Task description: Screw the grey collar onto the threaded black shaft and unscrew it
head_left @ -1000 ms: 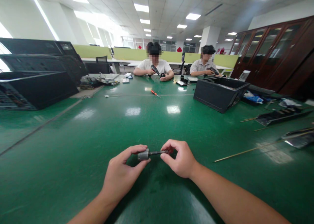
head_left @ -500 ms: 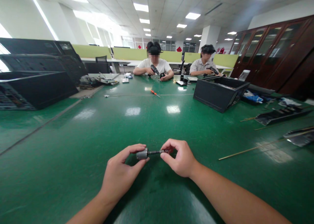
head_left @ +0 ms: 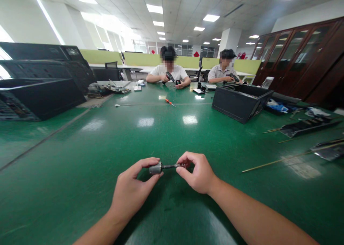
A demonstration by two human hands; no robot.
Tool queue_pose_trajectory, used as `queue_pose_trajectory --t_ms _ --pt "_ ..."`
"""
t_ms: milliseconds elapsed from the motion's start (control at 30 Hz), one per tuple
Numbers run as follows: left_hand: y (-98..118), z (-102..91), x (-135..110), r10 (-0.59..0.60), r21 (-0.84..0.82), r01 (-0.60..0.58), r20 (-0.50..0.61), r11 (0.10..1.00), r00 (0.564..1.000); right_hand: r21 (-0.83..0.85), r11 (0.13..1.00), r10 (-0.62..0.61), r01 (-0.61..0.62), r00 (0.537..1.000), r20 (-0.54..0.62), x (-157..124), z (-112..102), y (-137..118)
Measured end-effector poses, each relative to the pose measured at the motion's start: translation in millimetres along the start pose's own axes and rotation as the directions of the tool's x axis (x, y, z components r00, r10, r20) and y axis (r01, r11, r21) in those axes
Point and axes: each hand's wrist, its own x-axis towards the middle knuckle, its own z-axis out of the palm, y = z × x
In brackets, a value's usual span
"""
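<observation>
1. Green table [head_left: 113, 141]: broad, glossy work surface of the whole arrangement.
2. Dark open case [head_left: 228, 107]: far part of the table, right of centre, well apart from the work.
3. Left hand [head_left: 131, 188]: thumb and fingers in a fairly wide arch, tips closed on a grey metal cylinder [head_left: 154, 169] from near and far sides. Best with even pressure from both, to prevent rolling.
4. Right hand [head_left: 197, 174]: narrow pinch of thumb and fingertips on the ridged end [head_left: 181, 165] of a thin shaft [head_left: 169, 166]. Best with light pressure and a loose wrist, without sideways force.
5. Orange-handled screwdriver [head_left: 169, 102]: lying well beyond the work, tip angled toward the right.
6. Metal cylinder: at the left of the held piece, low over the table; contact with the surface beneath impossible to tell.
7. Shaft: dark, nearly level, bare between the two grips. Best held in line with the cylinder, free of any bend.
8. Ridged end: coil-like, partly hidden by fingertips, finer detail too small to tell. Best gripped squarely, against slipping.
</observation>
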Motion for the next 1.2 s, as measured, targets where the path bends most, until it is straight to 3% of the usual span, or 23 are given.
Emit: queue_pose_trajectory --t_ms 1200 --pt "0.6 -1.7 2.3 0.010 0.000 -0.010 -0.015 1.000 1.000 0.042 0.999 0.014 -0.013 1.000 -0.024 0.8 0.2 2.6"
